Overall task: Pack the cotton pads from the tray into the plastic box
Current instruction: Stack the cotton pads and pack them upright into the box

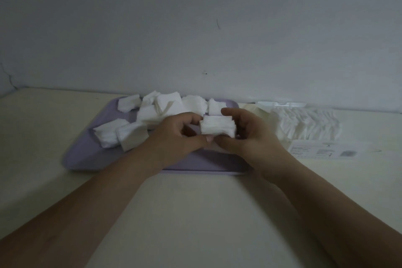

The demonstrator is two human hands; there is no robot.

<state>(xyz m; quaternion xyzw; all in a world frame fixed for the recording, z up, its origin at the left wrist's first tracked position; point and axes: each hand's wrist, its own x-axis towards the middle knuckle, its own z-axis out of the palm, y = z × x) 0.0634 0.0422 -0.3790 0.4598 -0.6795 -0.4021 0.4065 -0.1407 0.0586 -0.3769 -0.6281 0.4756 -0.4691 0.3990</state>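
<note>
Cotton pads (165,106) lie on the tray (82,159); the plastic box (304,124) sits right of it.

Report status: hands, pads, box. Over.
Left hand and right hand both grip one stack over the tray. More pads loose on tray; box at right part filled. Nothing between stack and box.

Cotton pads (165,105) are heaped on the lilac tray (87,155) — one squared stack (218,130) is held above it; more are packed in the clear plastic box (282,105), right.
</note>
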